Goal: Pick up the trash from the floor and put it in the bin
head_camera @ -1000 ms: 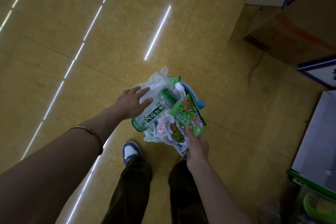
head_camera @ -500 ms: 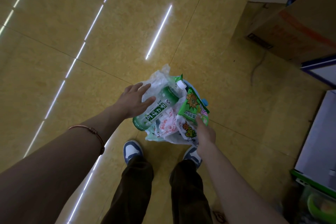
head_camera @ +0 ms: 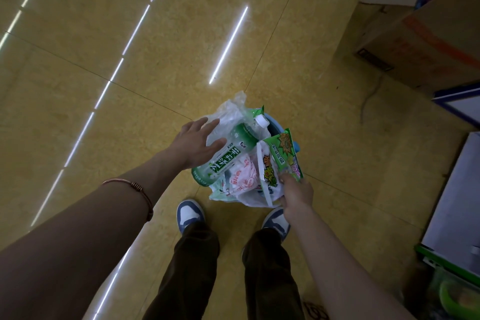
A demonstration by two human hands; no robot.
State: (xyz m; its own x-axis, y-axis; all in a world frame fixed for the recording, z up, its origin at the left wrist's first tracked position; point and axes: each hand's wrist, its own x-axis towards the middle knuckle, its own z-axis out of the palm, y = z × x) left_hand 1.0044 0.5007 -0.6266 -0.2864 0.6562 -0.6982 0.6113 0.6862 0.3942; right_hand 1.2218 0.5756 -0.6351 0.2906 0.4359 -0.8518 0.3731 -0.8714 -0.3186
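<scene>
left hand (head_camera: 197,144) pressing flat, fingers straight, on green bottle (head_camera: 228,153) atop bin (head_camera: 270,125); right hand (head_camera: 296,189) pinching green wrapper (head_camera: 285,153) at bin's right side

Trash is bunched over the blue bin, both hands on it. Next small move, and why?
Likely push the trash bundle down into the blue bin: the left hand rests flat against the green bottle, the right hand pinches the green snack packet, and the bundle sits high over the rim.

Copper bracelet (head_camera: 135,189) on L wrist; dk brown trousers (head_camera: 197,267); 2 blue-white sneakers (head_camera: 190,215).
</scene>
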